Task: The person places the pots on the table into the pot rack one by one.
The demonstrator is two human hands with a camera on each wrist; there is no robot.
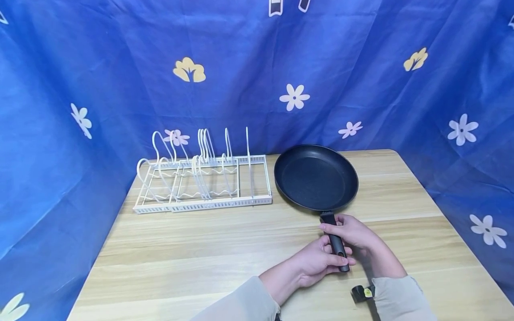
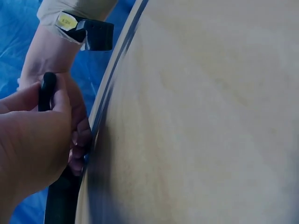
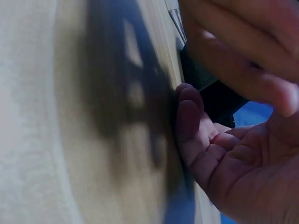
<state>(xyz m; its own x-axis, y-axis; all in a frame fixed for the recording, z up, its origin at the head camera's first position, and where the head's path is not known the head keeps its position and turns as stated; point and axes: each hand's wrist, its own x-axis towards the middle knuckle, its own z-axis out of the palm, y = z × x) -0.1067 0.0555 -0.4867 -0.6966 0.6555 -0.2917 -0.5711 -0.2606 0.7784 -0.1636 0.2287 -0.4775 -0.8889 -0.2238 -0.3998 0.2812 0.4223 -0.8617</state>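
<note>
A round black frying pan [image 1: 316, 177] sits toward the back of the table, its handle [image 1: 336, 240] pointing toward me. My right hand [image 1: 355, 232] holds the handle near the pan, thumb across the top. Around the handle's outer end, my left hand [image 1: 315, 263] grips with thumb above and fingers beneath. In the left wrist view, the tip of the handle [image 2: 46, 91] shows pinched between left thumb and fingers, with the right hand [image 2: 78, 121] just beyond. Both hands show close together in the right wrist view, where the dark pan [image 3: 201, 70] is partly hidden behind fingers.
Left of the pan stands a white wire rack [image 1: 218, 204] with several upright loops, its right end close to the pan's rim. The table [image 1: 192, 258] has a light wood surface. Behind and at both sides hangs a blue cloth [image 1: 241, 67] with flower prints.
</note>
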